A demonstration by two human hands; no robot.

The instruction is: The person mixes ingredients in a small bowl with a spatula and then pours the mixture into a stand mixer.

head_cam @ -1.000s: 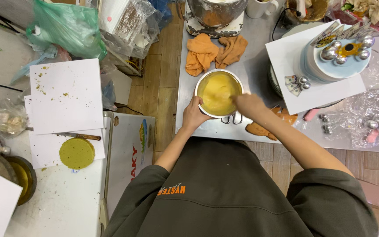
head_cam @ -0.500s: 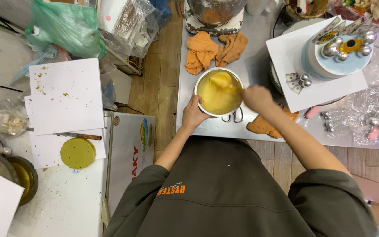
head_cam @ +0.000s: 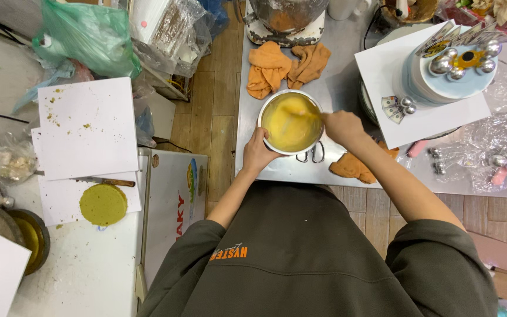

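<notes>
A metal bowl [head_cam: 267, 106] of yellow batter [head_cam: 289, 124] stands on the steel table [head_cam: 347, 64] in front of me. My left hand [head_cam: 257, 154] grips the bowl's near left rim. My right hand [head_cam: 342, 128] sits at the bowl's right edge, closed on the handle of a stirring tool [head_cam: 306, 115] that reaches into the batter and looks blurred. A pair of scissors [head_cam: 313, 154] lies just below the bowl.
Orange cloths [head_cam: 286, 66] lie behind the bowl, another [head_cam: 352, 167] under my right forearm. A decorated pale blue cake [head_cam: 453, 70] on a white board stands at the right. On the left counter are white paper sheets [head_cam: 86, 126], a round green cake layer [head_cam: 103, 204] and a knife [head_cam: 110, 182].
My right hand has swung from the bowl's near side out to its right edge, carrying the tool through the batter. The left hand has stayed on the rim.
</notes>
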